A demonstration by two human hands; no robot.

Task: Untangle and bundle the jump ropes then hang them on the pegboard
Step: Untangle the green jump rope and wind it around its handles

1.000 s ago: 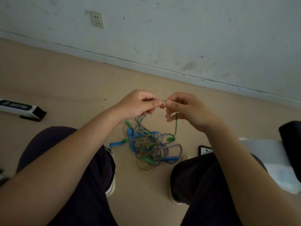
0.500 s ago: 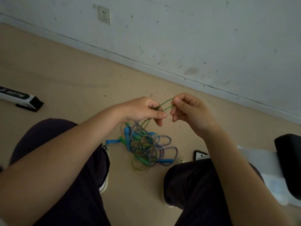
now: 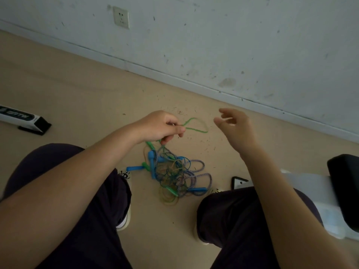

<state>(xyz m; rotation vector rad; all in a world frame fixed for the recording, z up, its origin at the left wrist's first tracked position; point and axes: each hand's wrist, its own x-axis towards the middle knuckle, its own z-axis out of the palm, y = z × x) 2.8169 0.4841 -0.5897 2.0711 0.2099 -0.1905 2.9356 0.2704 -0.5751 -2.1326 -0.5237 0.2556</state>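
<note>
Fingers of the left hand are curled and pinch a green cord between thumb and forefinger, so that a thin loop of it sticks out past the fingertips toward the wall. Just across from that loop, well clear of it, the right hand hangs raised with its fingers loosely spread and relaxed, grasping nothing; the thumb and forefinger point back at the loop but do not touch it. From under the left fingers the cord drops down to the tangle of jump ropes lying on the tan floor below both hands, between the person's dark-trousered knees. In that heap a blue-and-white braided rope curls out on the side under the right hand, thin green and yellowish cords knot through the middle, and several handles show: a green handle directly beneath the left knuckles, a blue handle just below it, another blue handle lying flat toward the left knee, and one more blue handle at the near edge by the right knee. Far out past the left wrist a white-and-black box lies on the floor. Beyond the fingertips the scuffed white wall carries a wall socket.
</note>
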